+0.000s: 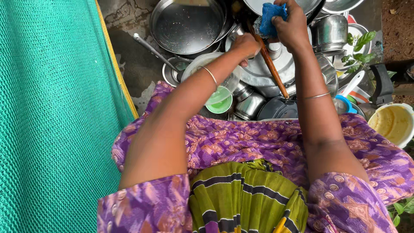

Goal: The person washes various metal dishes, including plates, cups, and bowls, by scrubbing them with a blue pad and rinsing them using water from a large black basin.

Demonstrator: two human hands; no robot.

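**Scrubbing a wooden-handled utensil over a heap of dishes**

Gripping a blue scrub pad [271, 18], the right hand [293, 26] is closed around it and presses it against the upper end of a wooden handle [269, 62]. The left hand [246, 44] is curled round the same handle lower down, holding it steady at a slant. The handle runs down and to the right, its lower end resting among the pots; the working end is hidden behind the pad, so what kind of utensil it is cannot be told.

Underneath sits a steel lidded pot [263, 71], with a large round steel pan [187, 26] at top left and a ladle [151, 49] beside it. A green plastic lid [219, 100] and small steel cups [250, 105] lie nearer the person. A steel pot [330, 30] and a yellow-stained tub [393, 123] are off to the right (green netting [56, 108] fills the left side).

Risk, as a judgement: wet handle plus hard scrubbing could let it slip from the left hand and knock the loosely stacked cups over. The pad could also drop into the heap.
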